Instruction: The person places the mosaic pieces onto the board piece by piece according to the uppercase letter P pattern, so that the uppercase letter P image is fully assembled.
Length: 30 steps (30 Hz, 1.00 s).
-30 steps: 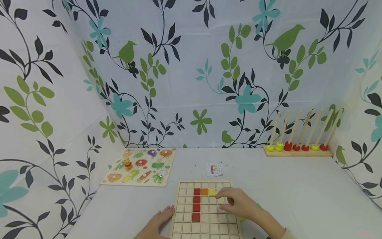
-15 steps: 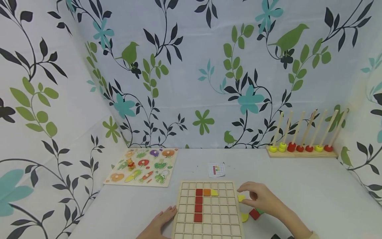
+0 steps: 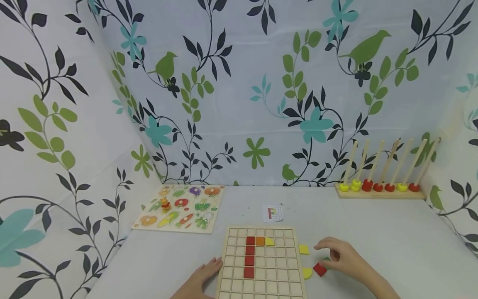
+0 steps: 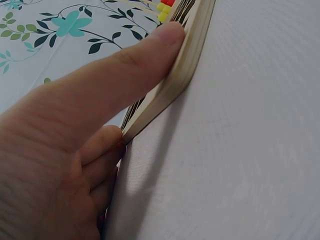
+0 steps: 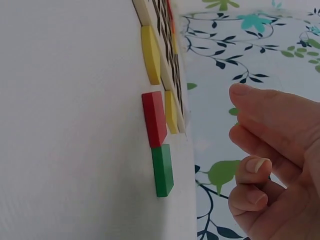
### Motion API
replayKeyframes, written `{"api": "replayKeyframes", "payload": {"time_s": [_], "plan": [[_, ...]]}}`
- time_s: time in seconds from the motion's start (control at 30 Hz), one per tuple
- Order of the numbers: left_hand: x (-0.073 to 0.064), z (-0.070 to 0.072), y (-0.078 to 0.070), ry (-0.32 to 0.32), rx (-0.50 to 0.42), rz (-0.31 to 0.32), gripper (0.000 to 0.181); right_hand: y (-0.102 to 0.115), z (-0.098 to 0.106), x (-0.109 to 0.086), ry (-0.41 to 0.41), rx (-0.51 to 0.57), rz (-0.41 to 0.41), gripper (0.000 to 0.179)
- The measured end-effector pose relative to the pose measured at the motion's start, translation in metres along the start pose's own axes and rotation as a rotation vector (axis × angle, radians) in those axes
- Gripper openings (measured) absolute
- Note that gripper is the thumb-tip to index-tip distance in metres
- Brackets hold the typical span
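A wooden grid board [image 3: 276,275] lies in front of me in the head view. Set in its cells are a column of red square tiles [image 3: 249,251], an orange tile [image 3: 260,241] and a yellow tile [image 3: 269,241] with a cut-off corner. My left hand [image 3: 203,277] rests along the board's left edge, thumb and fingertips touching the rim. Curved and holding nothing, my right hand [image 3: 346,258] hovers by a red tile [image 5: 154,119] and a green tile [image 5: 162,171] on the table. Two yellow pieces lie along the board's right edge, one square [image 3: 304,249], one rounded [image 3: 307,273].
Beyond the board lies a small pattern card [image 3: 272,213] with a coloured grid. A vegetable puzzle [image 3: 179,207] with a small figure [image 3: 165,204] stands back left. At the back right is a peg stand [image 3: 381,194] with yellow and red beads. A patterned cloth hangs behind.
My right hand has moved right, from over the board past its edge to the loose tiles, bringing the square yellow piece into sight. The left hand keeps its place at the board.
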<state>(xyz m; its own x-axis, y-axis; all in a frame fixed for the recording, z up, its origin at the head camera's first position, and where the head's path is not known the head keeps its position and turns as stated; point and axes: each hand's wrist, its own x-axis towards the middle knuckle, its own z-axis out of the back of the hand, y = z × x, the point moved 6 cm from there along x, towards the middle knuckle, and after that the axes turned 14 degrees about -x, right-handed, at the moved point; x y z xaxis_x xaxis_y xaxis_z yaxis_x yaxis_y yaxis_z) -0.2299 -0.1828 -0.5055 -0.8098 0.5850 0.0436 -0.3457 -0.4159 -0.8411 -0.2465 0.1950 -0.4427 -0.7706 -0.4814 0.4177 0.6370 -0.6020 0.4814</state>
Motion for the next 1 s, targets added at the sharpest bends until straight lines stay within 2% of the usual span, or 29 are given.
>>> {"api": "replayKeyframes", "payload": {"time_s": [0.13,0.5,0.7,0.87,1.0], "plan": [[0.001,0.002,0.000,-0.007,-0.020,0.018,0.084,-0.006,-0.006,-0.003,0.068,0.011,-0.010,0.026],[0.001,0.002,0.000,0.001,0.005,-0.030,0.084,-0.018,-0.024,-0.007,0.321,0.083,-0.090,0.028],[0.001,0.001,-0.002,-0.002,-0.005,-0.011,0.085,-0.016,-0.025,-0.008,0.331,0.060,-0.069,0.033],[0.001,0.001,-0.002,0.000,0.001,-0.014,0.085,-0.012,-0.025,-0.006,0.302,0.054,-0.012,0.029],[0.001,0.002,-0.001,0.001,0.002,-0.011,0.084,-0.011,-0.027,-0.005,0.298,0.046,-0.019,0.024]]}}
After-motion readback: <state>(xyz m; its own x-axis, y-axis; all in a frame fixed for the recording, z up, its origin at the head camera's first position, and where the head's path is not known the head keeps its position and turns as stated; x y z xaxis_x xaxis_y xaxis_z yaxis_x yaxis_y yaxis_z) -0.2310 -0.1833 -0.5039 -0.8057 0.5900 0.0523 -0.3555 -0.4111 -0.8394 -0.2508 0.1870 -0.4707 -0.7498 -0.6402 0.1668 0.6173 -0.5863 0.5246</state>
